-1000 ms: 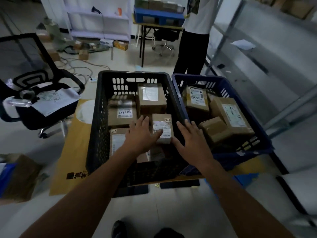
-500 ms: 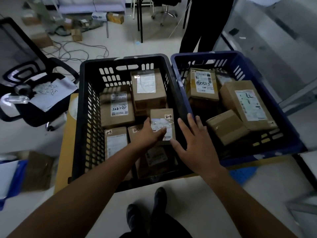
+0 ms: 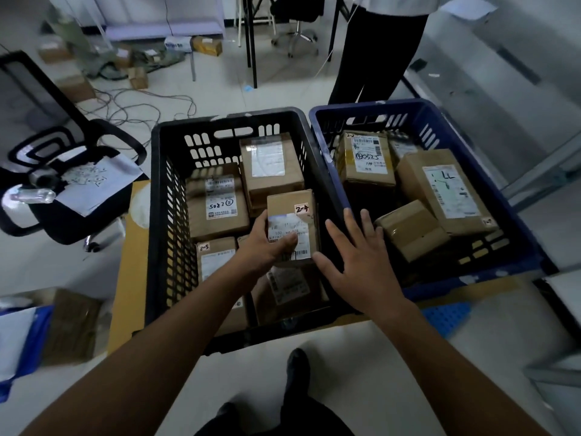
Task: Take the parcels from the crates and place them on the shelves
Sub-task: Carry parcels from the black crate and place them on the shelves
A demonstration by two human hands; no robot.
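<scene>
Parcel marked 2-4 (image 3: 292, 215) gripped at the black crate's (image 3: 157, 215) right wall
The right hand (image 3: 358, 262) is held open, fingers spread, just beside it. It is gripped by the left hand (image 3: 267, 243), thumb across the label, and appears slightly raised since a second ago, so lifting out is judged begun.

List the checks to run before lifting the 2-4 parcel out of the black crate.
1. Grip: left hand holds 2-4 parcel, thumb on its label: ok.
2. Support: right hand open beside it: ok.
3. Load: nothing lies on the parcel: ok.
4. Exit: black crate open above: ok.
5. Room on shelf: cannot tell, mostly out of view.
6. Path: bystander stands behind the crates: cannot tell.
</scene>
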